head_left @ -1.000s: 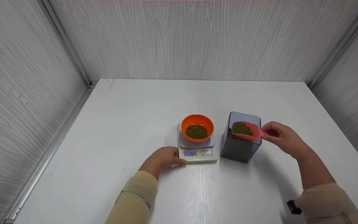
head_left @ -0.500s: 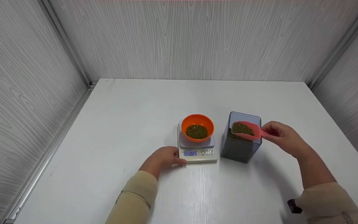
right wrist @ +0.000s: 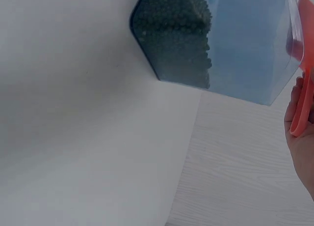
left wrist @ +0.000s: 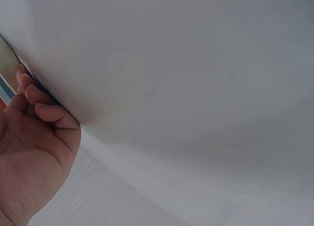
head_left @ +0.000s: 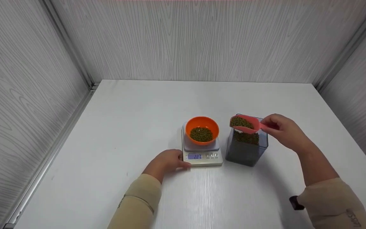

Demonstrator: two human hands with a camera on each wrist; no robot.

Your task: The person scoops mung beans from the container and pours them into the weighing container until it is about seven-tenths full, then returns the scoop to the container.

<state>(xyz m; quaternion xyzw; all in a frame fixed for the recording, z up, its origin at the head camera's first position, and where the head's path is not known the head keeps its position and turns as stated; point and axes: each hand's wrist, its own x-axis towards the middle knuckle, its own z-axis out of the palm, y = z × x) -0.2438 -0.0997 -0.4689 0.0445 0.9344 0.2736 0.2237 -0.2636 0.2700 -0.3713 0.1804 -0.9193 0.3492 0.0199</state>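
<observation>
My left hand (head_left: 169, 160) holds the lower left corner of a white kitchen scale (head_left: 203, 162), thumb at its front edge; in the left wrist view its fingers (left wrist: 51, 113) curl against the side. An orange bowl (head_left: 199, 121) with small green beans (head_left: 201, 135), which look like mung beans, sits on the scale. The display seems to read 227. Pinching the handle of a pink scoop (head_left: 250, 120), my right hand (head_left: 285, 131) keeps it over the mouth of a clear bluish container (head_left: 245, 154). Beans fill the scoop's front. More beans lie in the container, seen through its wall (right wrist: 245, 44).
The container stands just right of the scale on a white table (head_left: 138, 108). Grey wood-grain panels (head_left: 183, 41) enclose the table at the back and both sides.
My right hand has lifted the bean-loaded scoop up and slightly left, out of the container to above its rim. The left hand, scale and bowl stay put.
</observation>
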